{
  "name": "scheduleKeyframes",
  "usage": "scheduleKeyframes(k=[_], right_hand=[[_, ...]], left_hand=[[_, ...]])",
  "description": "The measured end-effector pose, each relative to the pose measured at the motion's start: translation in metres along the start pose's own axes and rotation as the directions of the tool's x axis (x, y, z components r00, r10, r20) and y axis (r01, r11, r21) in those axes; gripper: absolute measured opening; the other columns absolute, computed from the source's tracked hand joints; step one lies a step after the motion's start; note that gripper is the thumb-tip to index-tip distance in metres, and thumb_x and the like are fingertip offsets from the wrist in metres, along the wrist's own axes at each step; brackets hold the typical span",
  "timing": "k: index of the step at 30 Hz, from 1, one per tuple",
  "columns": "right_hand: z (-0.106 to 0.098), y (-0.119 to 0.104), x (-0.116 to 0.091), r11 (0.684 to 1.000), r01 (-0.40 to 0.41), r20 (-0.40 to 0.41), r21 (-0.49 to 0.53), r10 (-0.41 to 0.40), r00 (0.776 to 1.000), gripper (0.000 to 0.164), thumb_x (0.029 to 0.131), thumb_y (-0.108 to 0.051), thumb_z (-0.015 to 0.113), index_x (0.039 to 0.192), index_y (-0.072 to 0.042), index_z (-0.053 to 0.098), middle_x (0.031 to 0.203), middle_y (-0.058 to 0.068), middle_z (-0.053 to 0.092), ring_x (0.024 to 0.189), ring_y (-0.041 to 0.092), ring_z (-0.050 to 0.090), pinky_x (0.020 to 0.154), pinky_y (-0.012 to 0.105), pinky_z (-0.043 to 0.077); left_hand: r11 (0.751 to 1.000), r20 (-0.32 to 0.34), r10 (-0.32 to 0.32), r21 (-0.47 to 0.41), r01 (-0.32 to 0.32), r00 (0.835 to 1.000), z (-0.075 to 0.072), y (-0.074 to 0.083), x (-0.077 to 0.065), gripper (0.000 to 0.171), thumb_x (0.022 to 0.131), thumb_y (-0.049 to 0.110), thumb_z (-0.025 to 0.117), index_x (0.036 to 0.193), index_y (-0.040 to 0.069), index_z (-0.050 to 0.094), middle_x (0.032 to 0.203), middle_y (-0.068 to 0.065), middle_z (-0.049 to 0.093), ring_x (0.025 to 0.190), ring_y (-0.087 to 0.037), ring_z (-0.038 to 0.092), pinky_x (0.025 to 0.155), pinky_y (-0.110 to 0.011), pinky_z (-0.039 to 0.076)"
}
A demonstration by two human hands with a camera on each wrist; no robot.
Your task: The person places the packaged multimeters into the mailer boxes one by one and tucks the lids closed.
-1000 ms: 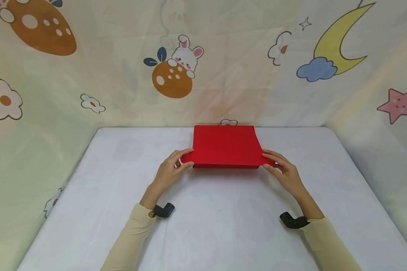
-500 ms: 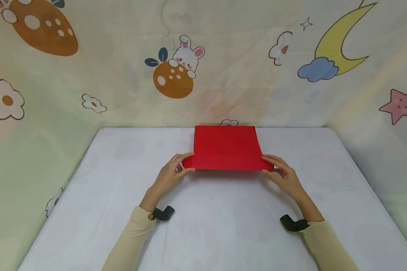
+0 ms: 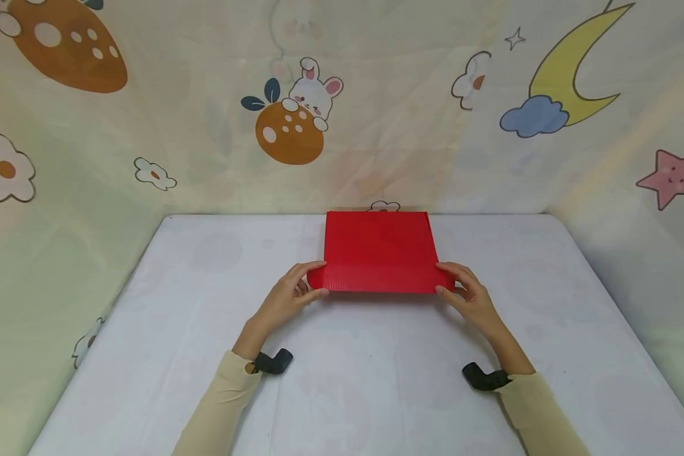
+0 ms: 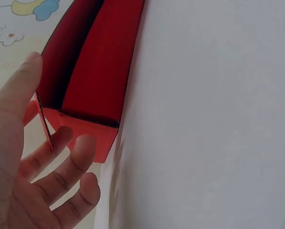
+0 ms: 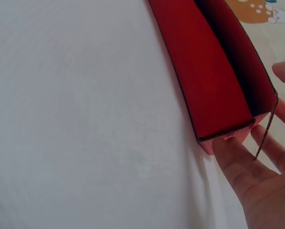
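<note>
A red cardboard box (image 3: 379, 244) lies at the far middle of the table. Its lid has a bent front flap (image 3: 382, 278) with a small side tab at each end. In both wrist views a dark gap shows between the flap and the box's front wall (image 4: 101, 62). My left hand (image 3: 285, 294) holds the flap's left end, thumb at the lower edge and fingers around the tab. The flap's right end is held by my right hand (image 3: 472, 301) in the same way. In the right wrist view, fingertips (image 5: 223, 145) lie against the box's side. The inside is hidden.
A white cloth-covered table (image 3: 370, 380) stretches in front of the box. Behind it rises a printed fabric wall (image 3: 387, 126), close to the box's back edge. Black wrist devices (image 3: 273, 361) sit on both wrists.
The lid's front edge has come down and toward me, bending at the flap, so the front wall no longer shows in the head view. Both hands have lowered with it.
</note>
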State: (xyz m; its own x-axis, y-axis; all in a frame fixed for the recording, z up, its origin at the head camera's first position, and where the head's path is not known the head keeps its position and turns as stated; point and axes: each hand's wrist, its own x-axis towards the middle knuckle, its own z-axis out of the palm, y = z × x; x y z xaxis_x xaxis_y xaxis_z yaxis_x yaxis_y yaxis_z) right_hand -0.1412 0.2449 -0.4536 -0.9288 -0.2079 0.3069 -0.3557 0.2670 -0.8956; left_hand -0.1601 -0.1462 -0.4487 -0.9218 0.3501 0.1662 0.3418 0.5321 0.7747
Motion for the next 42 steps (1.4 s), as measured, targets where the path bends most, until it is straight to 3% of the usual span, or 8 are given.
scheduleKeyframes(k=[10,14,20,24,32,35,39,42], right_hand=[[0.001,0.011,-0.005,0.999,0.004,-0.042,0.043,-0.002,0.999,0.048,0.088,0.009,0.064,0.135,0.003,0.053,0.136,0.011,0.048,0.116,0.003,0.050,0.088,0.011,0.047],[0.002,0.015,-0.004,0.999,0.000,-0.042,0.048,0.002,0.999,0.049,0.089,0.009,0.063,0.136,0.001,0.053,0.136,0.014,0.047,0.117,0.004,0.050,0.091,0.012,0.046],[0.004,0.011,-0.002,1.000,0.011,0.020,0.024,-0.011,1.000,0.049,0.090,0.012,0.059,0.137,0.006,0.048,0.136,0.010,0.044,0.117,0.000,0.048,0.094,0.012,0.043],[0.007,-0.003,-0.002,0.999,0.043,0.041,-0.008,-0.043,0.998,0.046,0.089,0.014,0.058,0.133,0.011,0.046,0.134,0.019,0.042,0.117,0.002,0.045,0.092,0.012,0.043],[0.015,-0.016,-0.003,0.997,0.031,-0.004,-0.074,-0.031,1.000,0.041,0.086,0.013,0.063,0.125,0.013,0.053,0.131,0.034,0.038,0.121,0.009,0.036,0.090,0.021,0.040],[0.015,-0.018,-0.004,0.994,0.035,-0.038,-0.108,-0.039,0.999,0.041,0.083,0.014,0.065,0.123,0.013,0.056,0.125,0.034,0.037,0.117,0.017,0.034,0.087,0.026,0.039],[0.013,-0.019,-0.004,0.991,0.036,-0.057,-0.132,-0.043,0.997,0.041,0.082,0.014,0.067,0.121,0.013,0.058,0.116,0.026,0.039,0.111,0.022,0.034,0.083,0.027,0.040],[0.010,-0.017,-0.004,0.994,0.017,-0.028,-0.112,-0.020,0.999,0.043,0.083,0.013,0.067,0.124,0.012,0.056,0.117,0.022,0.040,0.108,0.023,0.038,0.080,0.023,0.044]], left_hand=[[0.992,0.023,0.003,-0.125,0.000,1.000,0.010,-0.009,0.002,0.056,0.090,0.025,0.071,0.142,0.023,0.049,0.127,-0.007,0.054,0.078,-0.019,0.061,0.065,-0.026,0.053],[0.988,-0.008,0.015,-0.154,-0.016,1.000,0.012,-0.014,0.002,0.053,0.093,0.025,0.068,0.142,0.020,0.049,0.123,-0.009,0.056,0.074,-0.021,0.063,0.063,-0.028,0.052],[0.993,-0.058,0.012,-0.120,-0.019,0.998,0.014,-0.017,0.002,0.050,0.093,0.028,0.068,0.140,0.026,0.051,0.118,-0.003,0.057,0.073,-0.015,0.059,0.060,-0.024,0.048],[0.997,-0.070,0.015,-0.078,-0.020,0.997,0.015,-0.018,0.000,0.049,0.092,0.031,0.068,0.139,0.028,0.052,0.118,-0.001,0.056,0.075,-0.013,0.057,0.061,-0.023,0.047],[0.999,-0.071,0.001,-0.053,-0.004,0.997,0.012,-0.019,-0.005,0.046,0.090,0.024,0.071,0.134,0.024,0.057,0.105,-0.002,0.055,0.079,-0.014,0.057,0.063,-0.023,0.048],[0.999,-0.078,0.017,-0.044,-0.020,0.997,0.014,-0.019,-0.003,0.045,0.091,0.024,0.071,0.133,0.023,0.057,0.117,-0.003,0.056,0.084,-0.015,0.055,0.063,-0.023,0.046],[0.997,-0.109,0.024,-0.064,-0.031,0.994,0.018,-0.020,0.000,0.042,0.090,0.024,0.071,0.131,0.023,0.060,0.133,-0.004,0.048,0.106,-0.018,0.049,0.072,-0.029,0.045],[0.996,-0.138,0.023,-0.085,-0.035,0.990,0.021,-0.020,0.001,0.042,0.088,0.021,0.073,0.129,0.023,0.062,0.129,-0.004,0.049,0.117,-0.020,0.045,0.083,-0.037,0.046]])
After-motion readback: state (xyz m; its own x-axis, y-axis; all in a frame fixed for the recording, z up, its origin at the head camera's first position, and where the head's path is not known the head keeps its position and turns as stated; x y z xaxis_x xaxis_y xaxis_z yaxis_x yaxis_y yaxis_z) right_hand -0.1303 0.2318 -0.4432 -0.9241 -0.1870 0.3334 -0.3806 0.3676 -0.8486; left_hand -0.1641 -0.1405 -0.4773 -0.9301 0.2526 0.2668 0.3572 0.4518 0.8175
